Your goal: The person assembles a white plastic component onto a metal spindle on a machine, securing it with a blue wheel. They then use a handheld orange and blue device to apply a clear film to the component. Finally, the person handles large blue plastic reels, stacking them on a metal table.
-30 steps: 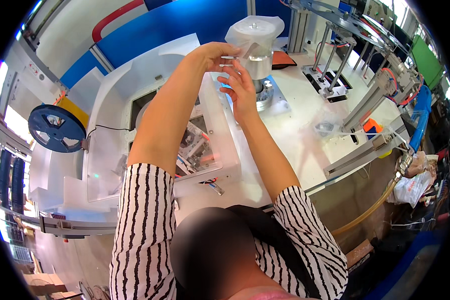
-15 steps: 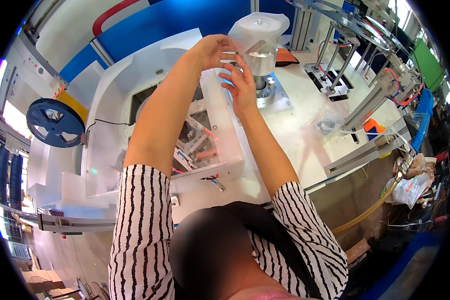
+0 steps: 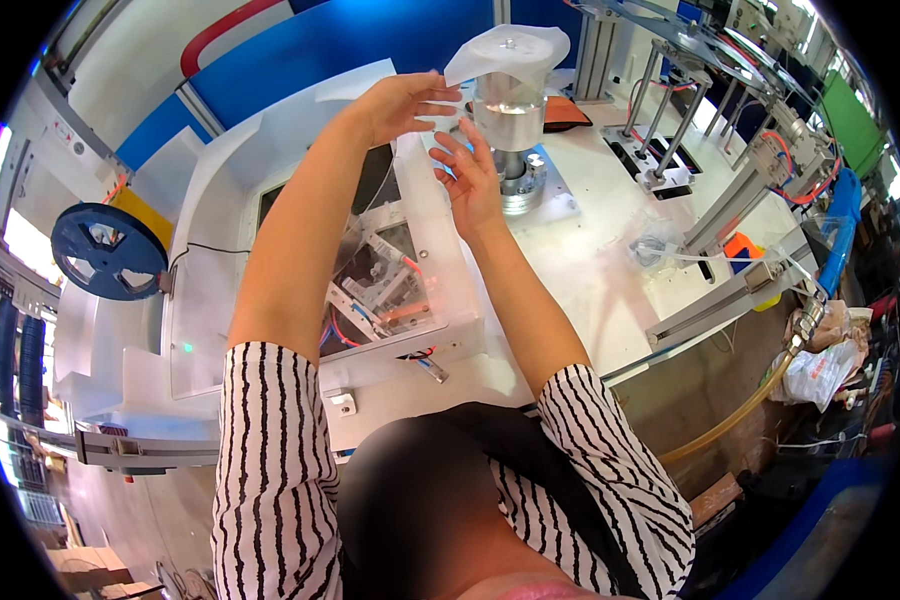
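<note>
White machine housings and aluminium frames crowd the white counter (image 3: 610,260) under a blue back wall, with a dark blue plastic reel (image 3: 107,252) mounted off to the left. Near the far edge a polished silver metal cylinder (image 3: 508,120) stands upright on a ringed metal base (image 3: 522,190), and a thin white sheet, plastic or paper (image 3: 510,48), lies draped over its top.

The left hand (image 3: 400,100) reaches in beside the cylinder, its fingers (image 3: 438,92) spread and loose at the sheet's left edge; whether they actually pinch it cannot be told. The right hand (image 3: 470,175) is open just below, palm toward the cylinder, fingers (image 3: 448,150) released and gripping nothing.

As a judgement: the sheet looks limp and only balanced, so a one-sided tug could slide it off or crease it. Both forearms pass over the clear acrylic cover (image 3: 390,280) with its red and blue wiring, and a dropped elbow could knock it. A push on the cylinder might shift it on the base.
</note>
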Demonstrator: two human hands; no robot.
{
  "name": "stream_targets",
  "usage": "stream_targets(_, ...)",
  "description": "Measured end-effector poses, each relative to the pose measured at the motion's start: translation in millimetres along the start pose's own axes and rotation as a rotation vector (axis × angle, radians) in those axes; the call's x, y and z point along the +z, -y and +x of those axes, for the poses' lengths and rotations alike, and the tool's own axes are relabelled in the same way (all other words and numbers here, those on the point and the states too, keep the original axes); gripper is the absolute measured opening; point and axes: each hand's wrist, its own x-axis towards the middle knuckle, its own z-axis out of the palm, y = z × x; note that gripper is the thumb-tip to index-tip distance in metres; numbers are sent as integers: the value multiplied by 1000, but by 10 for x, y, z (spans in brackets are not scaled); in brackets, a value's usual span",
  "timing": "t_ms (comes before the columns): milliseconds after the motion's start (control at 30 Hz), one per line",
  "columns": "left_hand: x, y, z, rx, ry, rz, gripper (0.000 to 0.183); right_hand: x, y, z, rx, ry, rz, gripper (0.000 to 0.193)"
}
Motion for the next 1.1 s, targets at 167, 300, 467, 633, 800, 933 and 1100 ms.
stream_targets(167, -66, -86, -10, 39, -27, 61, 37, 10, 13, -21, -5, -45, -77, 45)
stream_targets(300, 14, -163, -15, -91, -54, -50, 39, 140, 64, -133, -175, -46, -283, 23)
stream_targets(467, 12, 14, 151, 49, 15, -221, 31, 554, 375, 16, -247, -202, -288, 16)
stream_targets(633, 152, 80, 164, 132, 41, -301, 25, 710, 439, 179, 17, -527, -21, 20)
stream_targets(800, 153, 93, 69, 159, 74, -296, 30, 606, 361, 178, -5, -540, 25, 17)
stream_targets(933, 54, 95, -13, 97, 57, -313, 50, 612, 357, 89, -45, -499, -42, 13)
stream_targets(1100, 87, 17, -104, 54, 56, -327, 64, 671, 405, 16, -123, -509, -173, 15)
